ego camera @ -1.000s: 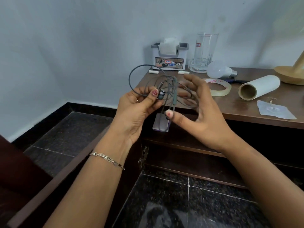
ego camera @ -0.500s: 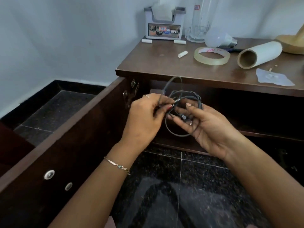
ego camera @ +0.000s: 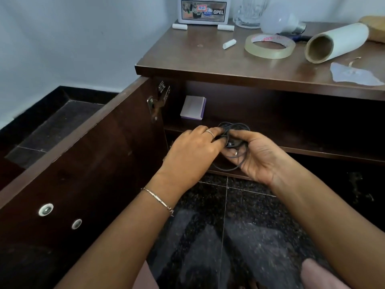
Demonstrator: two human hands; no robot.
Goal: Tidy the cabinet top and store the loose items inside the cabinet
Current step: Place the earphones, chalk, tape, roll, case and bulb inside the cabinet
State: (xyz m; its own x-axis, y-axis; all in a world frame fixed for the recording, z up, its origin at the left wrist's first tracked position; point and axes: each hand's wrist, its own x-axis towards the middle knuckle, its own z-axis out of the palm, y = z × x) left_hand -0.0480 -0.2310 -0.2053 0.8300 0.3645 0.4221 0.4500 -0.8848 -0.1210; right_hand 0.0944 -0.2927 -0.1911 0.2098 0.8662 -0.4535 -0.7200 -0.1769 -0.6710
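At mid-frame, the left hand (ego camera: 194, 151) and right hand (ego camera: 257, 157) both grip a loosely coiled dark grey cable (ego camera: 234, 130), loops upright, at the open brown wooden cabinet (ego camera: 208, 69) shelf edge, where a small lilac box (ego camera: 193, 107) sits inside.

A room in a home: a dark wooden cabinet (ego camera: 239, 69) stands in a corner against a plain pale wall (ego camera: 73, 38) on a black speckled tile floor (ego camera: 225, 215). Household oddments lie at the surface's far edge: a light bulb (ego camera: 279, 22), a tape roll (ego camera: 269, 47), a tissue holder (ego camera: 203, 11).
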